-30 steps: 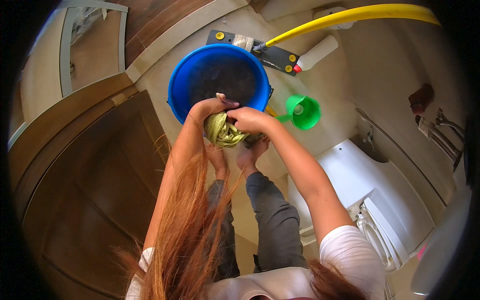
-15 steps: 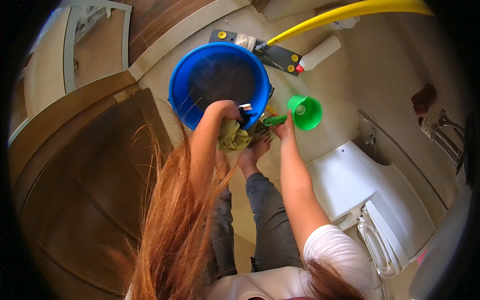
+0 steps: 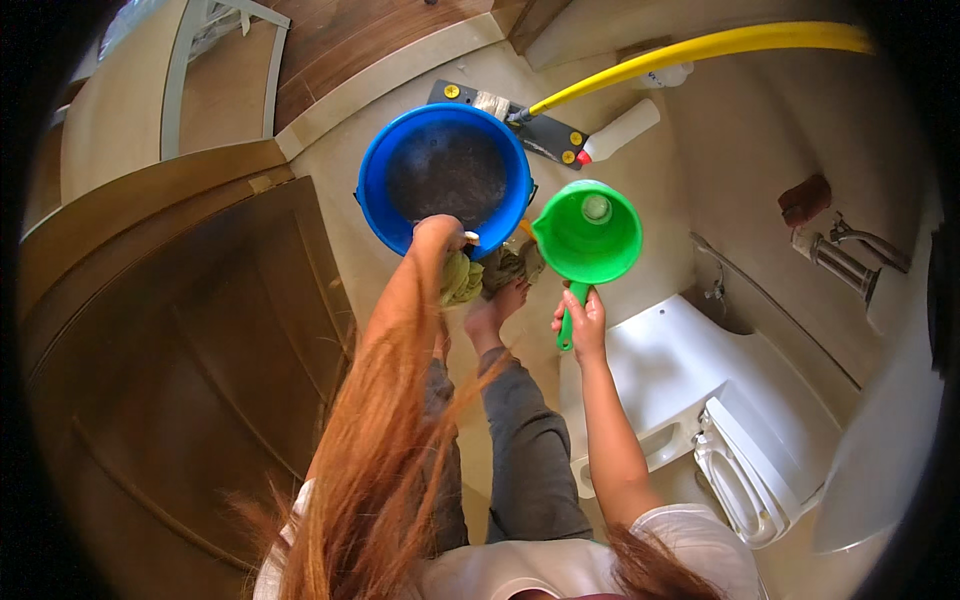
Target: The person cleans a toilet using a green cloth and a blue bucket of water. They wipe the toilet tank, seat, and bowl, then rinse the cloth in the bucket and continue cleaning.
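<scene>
My right hand [image 3: 588, 312] is closed around the handle of a green plastic dipper [image 3: 590, 250], held up right of the bucket with its open top facing me. At the near rim of a blue bucket [image 3: 368, 180], my left hand [image 3: 440, 235] is closed on a small brush [image 3: 471, 238]; only its pale end shows past the fingers. Dark, greyish water [image 3: 445, 175] fills part of the bucket. Just under my left hand hangs a yellow-green cloth [image 3: 461, 280], beside a darker bunched cloth [image 3: 505, 267] near my bare foot [image 3: 487, 318].
Behind the bucket lies a flat grey mop head [image 3: 548, 138] with a yellow pole [image 3: 680, 50]. A white bottle with a red cap [image 3: 625, 130] lies beside it. A white toilet [image 3: 690, 350] stands at right, a brown door [image 3: 200, 350] at left. Long hair hangs over my left arm.
My right hand has drawn the dipper back toward me and raised it, turning its handle to point at me. The left hand stays at the bucket's near rim.
</scene>
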